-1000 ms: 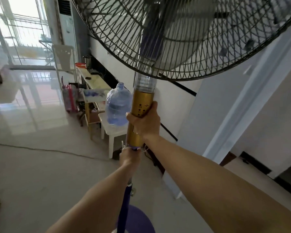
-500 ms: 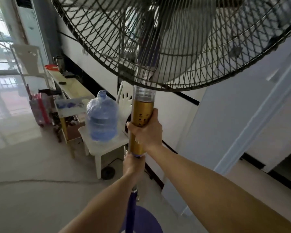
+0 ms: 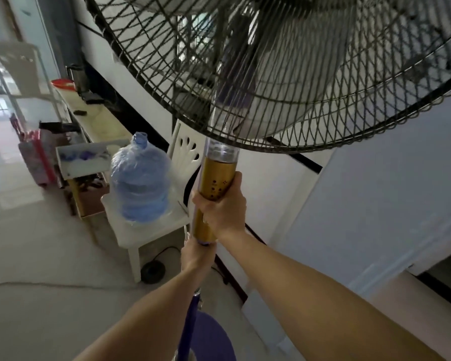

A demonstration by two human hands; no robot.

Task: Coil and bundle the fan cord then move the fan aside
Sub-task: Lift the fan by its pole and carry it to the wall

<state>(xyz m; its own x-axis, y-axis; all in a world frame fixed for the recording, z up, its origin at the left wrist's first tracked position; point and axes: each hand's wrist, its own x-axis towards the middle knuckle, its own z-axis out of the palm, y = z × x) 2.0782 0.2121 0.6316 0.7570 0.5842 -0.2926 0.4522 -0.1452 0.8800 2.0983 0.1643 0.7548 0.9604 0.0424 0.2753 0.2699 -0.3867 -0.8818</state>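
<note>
A standing fan fills the upper view with its black wire cage. Below the cage runs a gold column, then a dark blue pole down to a round purple base. My right hand is wrapped around the gold column. Just below it my left hand grips the top of the blue pole. The fan's cord is not clearly visible; a bit of white shows by my left hand.
A white plastic chair holds a blue water jug just left of the fan. Behind it a long bench runs along the white wall. A thin cable crosses the tiled floor. A white door frame is at right.
The fan, held in both hands, has moved closer to the chair with the jug and to the wall. The view has swung left to right. Both grips are unchanged.
</note>
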